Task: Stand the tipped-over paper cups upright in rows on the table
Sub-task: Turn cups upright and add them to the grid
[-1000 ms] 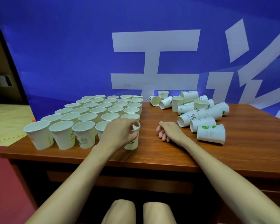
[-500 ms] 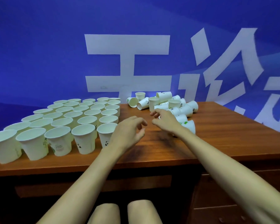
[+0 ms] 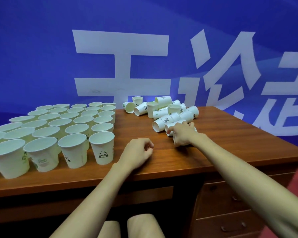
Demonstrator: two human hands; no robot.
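Note:
Several white paper cups stand upright in rows [image 3: 72, 121] on the left half of the wooden table [image 3: 162, 157]; the nearest right one shows a panda print [image 3: 102, 146]. A heap of tipped-over cups [image 3: 170, 114] lies at the back middle. My right hand [image 3: 182, 134] reaches into the near edge of the heap and its fingers curl round a lying cup [image 3: 168, 130], which they mostly hide. My left hand [image 3: 138, 152] hovers over the table beside the panda cup, fingers loosely curled, holding nothing.
A blue banner with large white characters [image 3: 122, 66] hangs right behind the table. The table's front edge runs just before my forearms. Drawers [image 3: 230, 212] sit under the table at the right. My knees show at the bottom.
My left hand let go of the panda cup, now standing at the row's end, and drew back. My right hand reached forward from the table into the heap and closed on a lying cup.

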